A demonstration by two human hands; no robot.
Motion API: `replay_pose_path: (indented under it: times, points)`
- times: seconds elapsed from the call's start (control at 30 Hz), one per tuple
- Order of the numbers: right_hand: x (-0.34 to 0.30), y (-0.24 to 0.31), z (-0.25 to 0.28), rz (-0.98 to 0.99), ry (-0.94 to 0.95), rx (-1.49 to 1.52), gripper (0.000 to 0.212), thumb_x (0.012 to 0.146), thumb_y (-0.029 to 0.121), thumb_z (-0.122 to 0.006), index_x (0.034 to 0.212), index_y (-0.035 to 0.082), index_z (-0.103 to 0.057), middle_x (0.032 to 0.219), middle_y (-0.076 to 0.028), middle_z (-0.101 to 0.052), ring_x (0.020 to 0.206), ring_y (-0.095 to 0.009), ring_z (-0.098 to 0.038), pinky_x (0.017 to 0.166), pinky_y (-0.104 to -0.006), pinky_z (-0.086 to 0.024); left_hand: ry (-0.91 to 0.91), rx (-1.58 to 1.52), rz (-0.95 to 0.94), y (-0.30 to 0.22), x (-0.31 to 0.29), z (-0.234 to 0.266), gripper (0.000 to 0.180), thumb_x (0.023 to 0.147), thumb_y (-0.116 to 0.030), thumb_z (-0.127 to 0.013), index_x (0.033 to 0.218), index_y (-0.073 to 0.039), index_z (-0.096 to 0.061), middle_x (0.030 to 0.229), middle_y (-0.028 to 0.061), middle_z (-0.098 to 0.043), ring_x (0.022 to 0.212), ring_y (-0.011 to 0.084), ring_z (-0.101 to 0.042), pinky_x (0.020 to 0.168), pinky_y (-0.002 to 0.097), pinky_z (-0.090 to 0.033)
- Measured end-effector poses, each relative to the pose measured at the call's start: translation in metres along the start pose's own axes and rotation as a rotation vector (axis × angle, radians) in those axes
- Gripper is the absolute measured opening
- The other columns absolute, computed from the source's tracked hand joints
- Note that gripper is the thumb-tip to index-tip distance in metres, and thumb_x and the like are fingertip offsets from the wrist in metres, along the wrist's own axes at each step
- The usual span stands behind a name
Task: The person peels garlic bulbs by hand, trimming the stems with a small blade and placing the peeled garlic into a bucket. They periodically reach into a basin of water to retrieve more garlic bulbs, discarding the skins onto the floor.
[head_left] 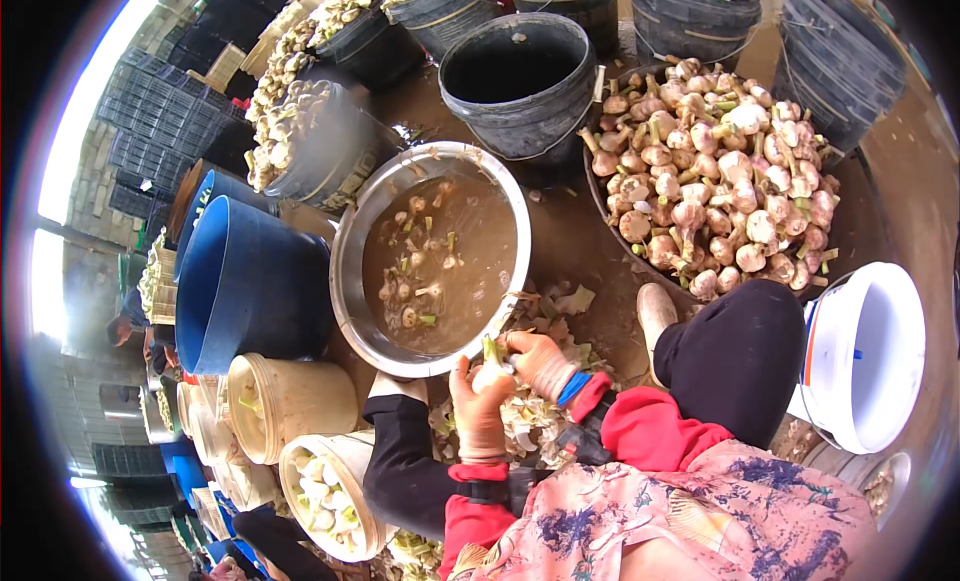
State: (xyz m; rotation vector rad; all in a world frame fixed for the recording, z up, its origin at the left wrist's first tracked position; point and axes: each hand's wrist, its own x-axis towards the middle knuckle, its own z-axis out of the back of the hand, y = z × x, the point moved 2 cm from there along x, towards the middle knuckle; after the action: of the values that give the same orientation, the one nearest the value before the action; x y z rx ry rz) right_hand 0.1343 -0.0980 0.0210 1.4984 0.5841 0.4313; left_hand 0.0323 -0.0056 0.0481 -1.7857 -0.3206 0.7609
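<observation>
A garlic bulb (490,376) with a green stem end is between my two hands, just beyond the near rim of a metal basin. My left hand (480,411) wraps round the bulb from below and the left. From the right, my right hand (540,363) closes with its fingertips against the bulb's neck; whether a small tool is in it I cannot make out. The basin (345,281) holds murky brown water with several garlic bulbs (425,291) floating in it. Papery peelings (530,421) lie heaped beneath my hands.
A wide dark tub heaped with unpeeled garlic (715,176) stands at the far right. Black buckets (520,111) line the back. Blue barrels (250,286) and cream buckets (290,401) stand on the left, one with peeled bulbs (328,496). A white bucket (865,356) is at the right.
</observation>
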Motion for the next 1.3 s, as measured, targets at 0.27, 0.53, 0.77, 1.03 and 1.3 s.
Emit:
replay_pose_path:
  times: [0.27,0.53,0.77,1.03,1.3]
  points:
    - [-0.001,0.001,-0.005,-0.389,0.222,0.843,0.028,0.080,0.002,-0.059,0.108,0.003,-0.062,0.097,-0.005,-0.064,0.085,-0.009,-0.057,0.075,-0.0243,-0.047,-0.034,-0.451,0.124,-0.020,-0.006,0.008,0.048,0.090,-0.034,-0.053,0.130,-0.012,-0.039,0.115,0.0071,-0.053,0.092,0.0172,-0.058,0.065,0.0274,-0.053]
    - [-0.002,-0.014,-0.017,-0.516,0.216,0.602,0.028,0.071,0.007,-0.072,0.099,0.005,-0.065,0.086,-0.001,-0.065,0.072,-0.008,-0.058,0.063,-0.0228,-0.049,0.004,-0.016,0.002,-0.007,0.015,0.021,0.051,0.086,-0.046,-0.055,0.118,-0.006,-0.050,0.096,0.0003,-0.057,0.077,0.0079,-0.057,0.059,0.0179,-0.047]
    - [-0.003,-0.003,-0.019,-0.359,0.310,0.438,0.026,0.073,0.009,-0.071,0.099,0.007,-0.067,0.087,-0.002,-0.066,0.081,-0.009,-0.058,0.075,-0.0261,-0.047,-0.206,-0.034,-0.255,-0.004,0.015,0.003,0.058,0.084,-0.036,-0.062,0.125,-0.002,-0.036,0.104,0.0079,-0.055,0.092,0.0179,-0.056,0.083,0.0299,-0.045]
    - [0.008,-0.020,0.007,-0.222,0.176,0.370,0.016,0.075,0.003,-0.065,0.091,0.006,-0.067,0.084,0.000,-0.064,0.073,-0.009,-0.057,0.065,-0.0230,-0.047,-0.354,-0.340,0.188,-0.022,0.011,0.021,0.034,0.083,-0.039,-0.062,0.096,-0.007,-0.058,0.078,0.0026,-0.059,0.064,0.0152,-0.059,0.048,0.0250,-0.048]
    - [0.003,-0.045,0.001,-0.165,0.233,-0.405,0.056,0.074,0.019,-0.066,0.126,0.012,-0.047,0.113,-0.015,-0.059,0.101,-0.030,-0.058,0.084,-0.0350,-0.046,-0.342,-0.210,0.199,-0.011,-0.007,0.023,0.048,0.082,-0.050,-0.058,0.102,-0.007,-0.058,0.080,0.0023,-0.060,0.065,0.0141,-0.059,0.050,0.0231,-0.048]
